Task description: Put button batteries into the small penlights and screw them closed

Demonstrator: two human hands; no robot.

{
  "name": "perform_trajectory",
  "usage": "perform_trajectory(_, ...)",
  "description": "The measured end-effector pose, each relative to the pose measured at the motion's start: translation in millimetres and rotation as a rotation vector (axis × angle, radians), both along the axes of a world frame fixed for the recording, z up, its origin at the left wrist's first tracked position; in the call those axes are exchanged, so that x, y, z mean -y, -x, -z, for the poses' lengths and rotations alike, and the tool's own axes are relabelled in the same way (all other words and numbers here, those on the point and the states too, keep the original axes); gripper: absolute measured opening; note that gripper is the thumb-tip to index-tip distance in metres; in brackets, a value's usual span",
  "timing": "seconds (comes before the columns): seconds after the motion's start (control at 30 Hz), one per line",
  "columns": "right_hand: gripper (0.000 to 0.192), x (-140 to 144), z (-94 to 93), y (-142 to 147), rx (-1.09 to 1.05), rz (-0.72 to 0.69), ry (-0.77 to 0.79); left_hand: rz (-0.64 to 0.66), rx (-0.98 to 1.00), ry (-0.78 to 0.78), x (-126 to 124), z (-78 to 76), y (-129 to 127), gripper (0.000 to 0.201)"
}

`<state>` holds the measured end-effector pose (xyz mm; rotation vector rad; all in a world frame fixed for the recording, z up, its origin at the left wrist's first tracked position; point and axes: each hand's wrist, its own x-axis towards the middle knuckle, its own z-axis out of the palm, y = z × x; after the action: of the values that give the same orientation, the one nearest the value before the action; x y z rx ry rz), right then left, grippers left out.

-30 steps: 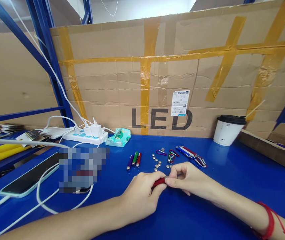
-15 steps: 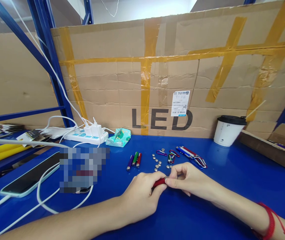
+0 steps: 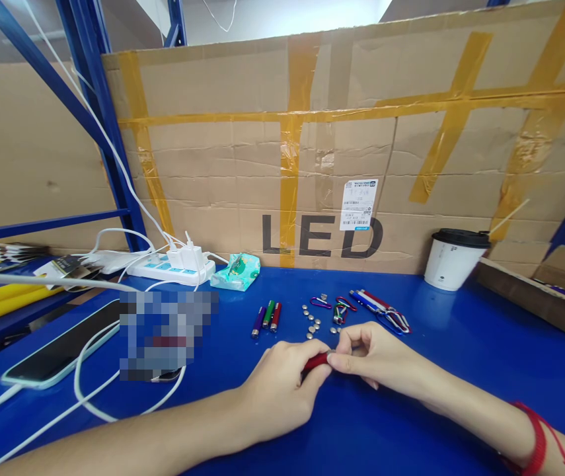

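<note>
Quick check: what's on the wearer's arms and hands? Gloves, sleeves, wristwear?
Both hands are bare, no gloves. The left hand and its forearm show no sleeve, ring or watch. The right hand is also ungloved, its forearm uncovered; the right wrist wears a red string bracelet with loose thread ends. No other markings visible.

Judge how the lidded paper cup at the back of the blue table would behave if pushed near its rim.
The paper cup stands taller than its base is wide and narrows downward, so it would probably tip rather than slide. Its black lid might limit spills. Whether it is full cannot be seen, so its weight is uncertain.
</note>
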<state>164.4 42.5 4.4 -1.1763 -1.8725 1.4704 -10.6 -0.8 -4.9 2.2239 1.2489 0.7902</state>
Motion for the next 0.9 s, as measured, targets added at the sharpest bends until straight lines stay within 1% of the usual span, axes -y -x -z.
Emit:
perform_trajectory(0.23,0.043,0.2,0.9,0.5,-0.028,-0.023,-0.026,-0.092,-0.081,0.006,5.2,-7.6,-2.3,0.019)
perform_trajectory(0.47,0.042,1.6,1.5,0.1,-0.036,-0.038,-0.040,-0.128,-0.103,-0.018,2.4,-1.2,-2.1,0.019)
perform_trajectory(0.63,0.038,-0.3,2.0,0.4,-0.032,-0.045,-0.075,-0.157,-0.074,0.001,2.7,-2.0,-2.4,0.022)
perform_trajectory(0.77,0.037,-1.8,2.1,1.6,-0.010,-0.016,-0.122,-0.180,-0.034,0.017,2.2,-3.6,-3.1,0.023)
perform_trajectory(0.9,0.038,0.4,-1.0,3.5,0.005,0.046,-0.130,-0.179,-0.021,0.032,1.5,-2.9,-3.6,0.023)
